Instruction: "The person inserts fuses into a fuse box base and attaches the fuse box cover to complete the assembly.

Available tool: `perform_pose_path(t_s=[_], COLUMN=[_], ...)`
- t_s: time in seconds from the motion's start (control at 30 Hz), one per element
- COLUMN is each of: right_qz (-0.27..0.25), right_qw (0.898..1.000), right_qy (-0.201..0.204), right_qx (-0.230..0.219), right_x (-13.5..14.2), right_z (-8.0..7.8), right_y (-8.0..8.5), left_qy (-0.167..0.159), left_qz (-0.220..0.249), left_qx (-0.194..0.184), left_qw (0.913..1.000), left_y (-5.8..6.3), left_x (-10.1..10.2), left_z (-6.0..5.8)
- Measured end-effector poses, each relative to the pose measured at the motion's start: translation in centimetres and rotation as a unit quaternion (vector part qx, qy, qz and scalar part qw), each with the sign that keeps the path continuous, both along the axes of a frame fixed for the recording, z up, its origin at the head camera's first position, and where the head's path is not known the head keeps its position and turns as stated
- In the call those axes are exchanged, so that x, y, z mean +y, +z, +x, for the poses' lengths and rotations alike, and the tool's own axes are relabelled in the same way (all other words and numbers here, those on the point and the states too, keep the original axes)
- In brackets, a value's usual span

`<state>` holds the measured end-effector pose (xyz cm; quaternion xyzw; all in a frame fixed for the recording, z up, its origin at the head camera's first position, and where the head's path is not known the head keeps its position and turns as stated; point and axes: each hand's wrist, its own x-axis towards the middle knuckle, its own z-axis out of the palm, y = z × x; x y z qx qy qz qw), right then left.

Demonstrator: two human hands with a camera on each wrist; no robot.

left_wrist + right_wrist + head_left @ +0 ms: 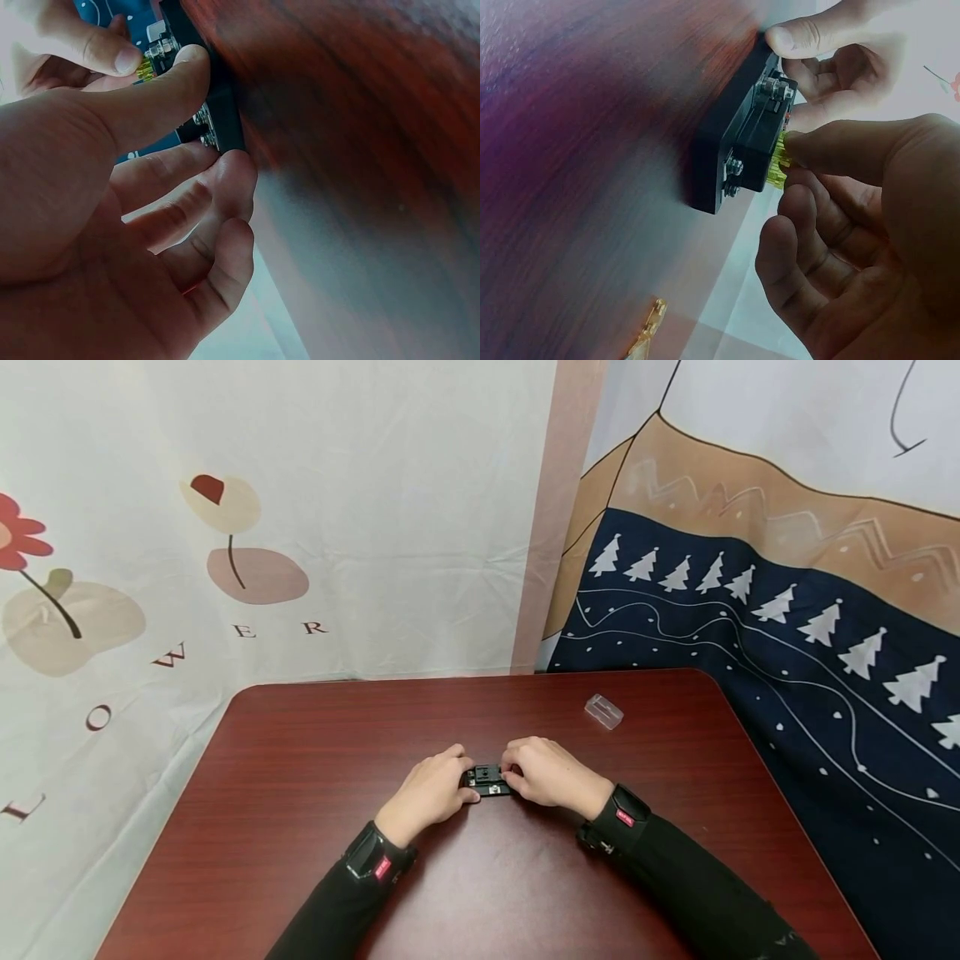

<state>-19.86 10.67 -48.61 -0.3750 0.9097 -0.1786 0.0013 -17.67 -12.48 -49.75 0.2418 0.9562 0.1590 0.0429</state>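
Observation:
A small black fuse block (487, 781) with metal screw terminals lies on the table between both hands. My left hand (429, 790) grips its left end, the thumb on the near edge and the fingers round the far side. From the right, my right hand (553, 772) pinches a translucent yellow blade fuse (778, 163) between thumb and fingertips. In the right wrist view this fuse is right at the top face of the block, partly covered by the thumb. The left wrist view shows the same yellow fuse (144, 70) beside the left thumb.
A clear plastic cover (603, 712) lies toward the back right of the reddish-brown table (360, 718). Behind the table hang printed cloths, a pale one (420, 510) at left and a dark blue one with white trees (675, 618) at right.

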Motion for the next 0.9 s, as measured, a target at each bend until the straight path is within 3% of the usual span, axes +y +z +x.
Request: perform_pose_path(t_s=[0.9], right_qz=[-0.012], right_qw=[1.0], right_qy=[-0.01], right_qx=[0.0], right_x=[0.67], right_z=[0.37], right_y=[-0.49], left_qy=[0.003], left_qz=[-0.013], left_qx=[-0.004], left_qw=[0.9999], left_y=[-0.11], left_x=[0.11], left_z=[0.14])
